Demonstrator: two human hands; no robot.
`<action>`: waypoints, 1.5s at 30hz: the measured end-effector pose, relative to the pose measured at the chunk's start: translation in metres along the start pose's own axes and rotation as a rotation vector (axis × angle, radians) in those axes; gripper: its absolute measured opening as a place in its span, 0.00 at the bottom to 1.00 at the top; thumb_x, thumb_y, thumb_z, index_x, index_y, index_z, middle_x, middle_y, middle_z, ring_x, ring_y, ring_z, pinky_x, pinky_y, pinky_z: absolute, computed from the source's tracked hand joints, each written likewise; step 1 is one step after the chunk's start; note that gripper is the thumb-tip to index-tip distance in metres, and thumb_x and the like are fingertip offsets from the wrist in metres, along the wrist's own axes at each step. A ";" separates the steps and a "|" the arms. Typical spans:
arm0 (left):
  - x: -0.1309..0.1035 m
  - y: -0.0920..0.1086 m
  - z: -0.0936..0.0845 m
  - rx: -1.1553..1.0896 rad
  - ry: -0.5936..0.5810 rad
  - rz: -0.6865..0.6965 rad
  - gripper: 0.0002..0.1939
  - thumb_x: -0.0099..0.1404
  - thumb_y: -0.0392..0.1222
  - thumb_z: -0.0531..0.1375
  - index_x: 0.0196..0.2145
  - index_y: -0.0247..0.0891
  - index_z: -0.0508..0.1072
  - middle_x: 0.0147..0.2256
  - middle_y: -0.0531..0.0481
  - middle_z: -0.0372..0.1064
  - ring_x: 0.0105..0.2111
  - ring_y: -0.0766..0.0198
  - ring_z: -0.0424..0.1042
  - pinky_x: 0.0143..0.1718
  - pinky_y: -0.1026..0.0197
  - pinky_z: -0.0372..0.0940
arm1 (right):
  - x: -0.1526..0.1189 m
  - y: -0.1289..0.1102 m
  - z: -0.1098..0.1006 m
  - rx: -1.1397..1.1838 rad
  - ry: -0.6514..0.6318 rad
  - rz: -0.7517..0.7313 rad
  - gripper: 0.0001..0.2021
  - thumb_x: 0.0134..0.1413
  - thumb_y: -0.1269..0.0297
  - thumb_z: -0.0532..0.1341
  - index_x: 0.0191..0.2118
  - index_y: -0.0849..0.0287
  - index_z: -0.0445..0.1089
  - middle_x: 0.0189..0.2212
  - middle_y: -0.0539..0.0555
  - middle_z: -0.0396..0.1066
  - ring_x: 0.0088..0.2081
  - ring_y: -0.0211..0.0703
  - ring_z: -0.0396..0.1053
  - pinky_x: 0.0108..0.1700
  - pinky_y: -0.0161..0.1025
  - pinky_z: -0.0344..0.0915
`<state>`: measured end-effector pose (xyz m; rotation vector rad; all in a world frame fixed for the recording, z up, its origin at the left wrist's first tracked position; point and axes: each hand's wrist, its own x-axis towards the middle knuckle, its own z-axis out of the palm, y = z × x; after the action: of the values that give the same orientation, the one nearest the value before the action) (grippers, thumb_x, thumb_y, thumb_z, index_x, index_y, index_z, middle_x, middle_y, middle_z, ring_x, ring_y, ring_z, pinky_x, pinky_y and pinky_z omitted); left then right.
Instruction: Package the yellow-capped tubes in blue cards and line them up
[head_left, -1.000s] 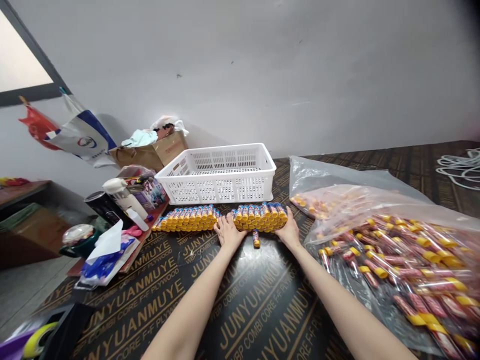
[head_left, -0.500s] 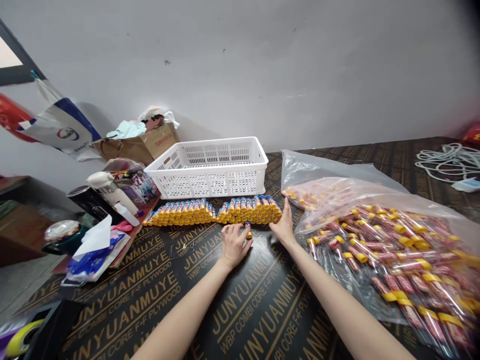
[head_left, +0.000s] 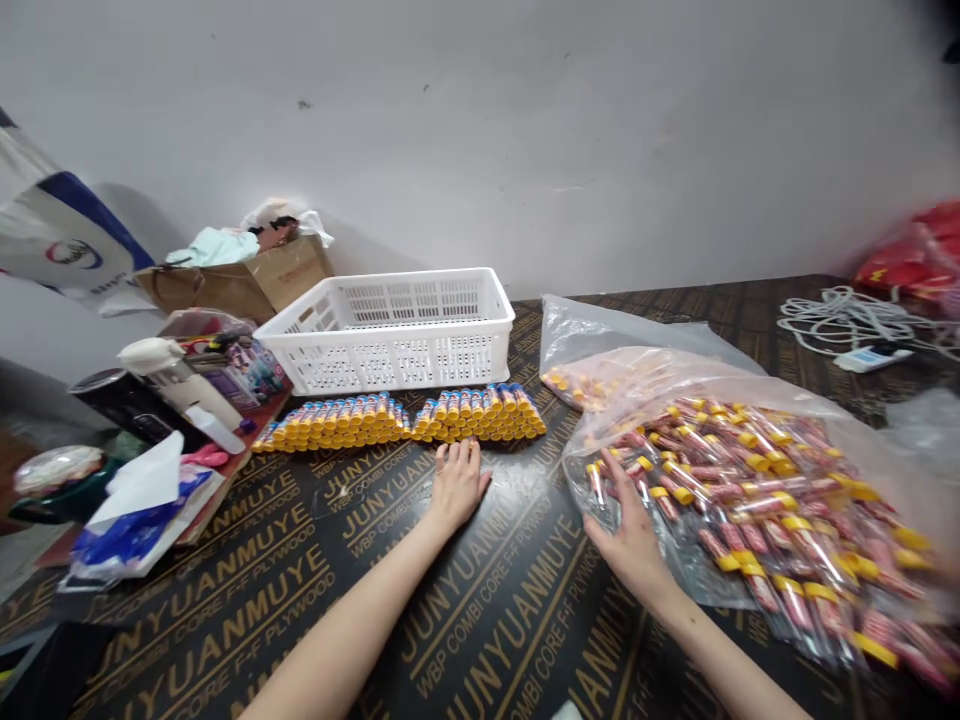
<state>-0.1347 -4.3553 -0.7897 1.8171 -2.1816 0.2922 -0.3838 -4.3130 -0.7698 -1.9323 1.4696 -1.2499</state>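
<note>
My left hand (head_left: 456, 487) is palm down on the dark board in front of the right stack of small yellow-ended tubes (head_left: 480, 420). Its fingers are curled and close together, and a speck of orange shows at the fingertips; the small tube there is mostly hidden beneath them. To the left lies a second stack of the same tubes (head_left: 337, 422). My right hand (head_left: 628, 540) is open, thumb and forefinger spread, at the near left edge of a clear plastic bag (head_left: 559, 345). Inside the bag lie many loose pink tubes with yellow caps (head_left: 750, 490).
Behind the stacks stands a white slatted basket (head_left: 390, 362). Bottles (head_left: 165, 370), a blue packet (head_left: 146, 515) and a paper bag (head_left: 247, 280) crowd the left side. A coiled white cable (head_left: 847, 320) lies at the far right, by the grey wall.
My right hand has left the end of the right stack and come back and right to the bag. My left hand has moved slightly, and now covers the single tube. The view has turned right.
</note>
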 end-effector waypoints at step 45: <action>-0.261 0.097 -0.111 -0.487 -0.252 -0.439 0.04 0.56 0.37 0.61 0.24 0.40 0.71 0.26 0.51 0.69 0.30 0.61 0.66 0.34 0.61 0.56 | -0.172 -0.033 -0.060 -0.249 -0.423 -0.116 0.15 0.53 0.63 0.57 0.48 0.56 0.68 0.35 0.55 0.72 0.39 0.47 0.69 0.44 0.43 0.65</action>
<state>-0.1775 -4.0591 -0.7721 2.0333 -1.7120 -0.5378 -0.4233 -4.1324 -0.7836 -2.2957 1.3525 -0.6599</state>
